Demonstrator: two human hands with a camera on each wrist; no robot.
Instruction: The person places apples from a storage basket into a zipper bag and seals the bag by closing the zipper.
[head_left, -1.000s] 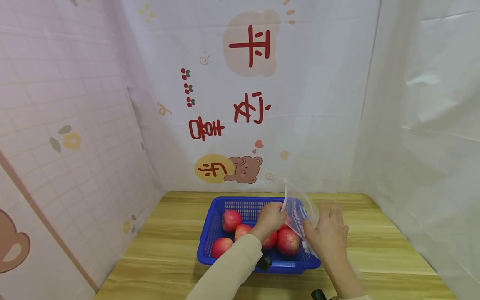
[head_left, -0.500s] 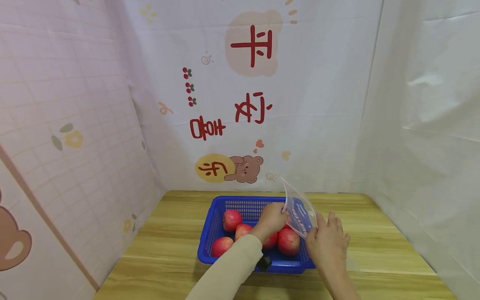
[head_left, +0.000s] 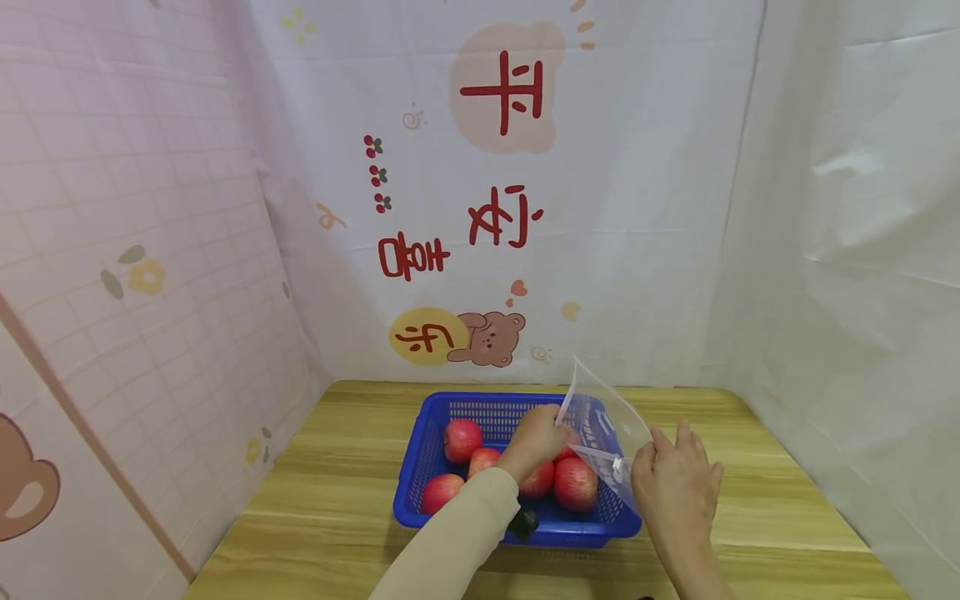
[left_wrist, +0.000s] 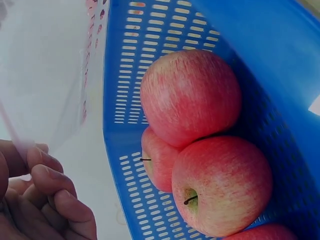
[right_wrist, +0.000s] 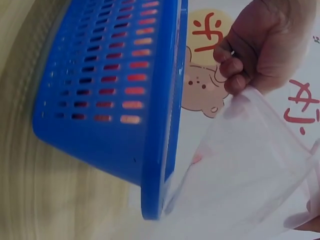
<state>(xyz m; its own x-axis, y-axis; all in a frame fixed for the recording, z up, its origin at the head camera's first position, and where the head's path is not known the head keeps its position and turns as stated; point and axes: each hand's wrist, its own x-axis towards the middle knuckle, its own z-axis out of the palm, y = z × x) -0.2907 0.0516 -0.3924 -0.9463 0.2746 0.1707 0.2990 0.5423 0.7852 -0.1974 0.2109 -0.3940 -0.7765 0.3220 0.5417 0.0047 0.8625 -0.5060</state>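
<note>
A clear plastic zip bag (head_left: 617,410) with a printed side and a small white slider (head_left: 618,465) hangs spread between the hands, over the right end of a blue basket (head_left: 408,467). My left hand (head_left: 536,437) pinches one edge of its mouth between thumb and fingers; the left wrist view shows that grip at the lower left. On the opposite edge, my right hand (head_left: 675,483) holds the film, its fingertips partly behind the plastic in the right wrist view. Several red apples (left_wrist: 222,185) lie in the basket below the left hand.
The basket has slotted walls and stands on a wood-grain table (head_left: 757,500). White printed cloth (head_left: 645,208) hangs behind the table and along both sides. A black strap piece (head_left: 523,523) shows at the left wrist.
My right hand has shifted to the right and taken hold of the bag's edge, spreading the mouth wider and bringing the slider into sight. The left hand has stayed nearly in place.
</note>
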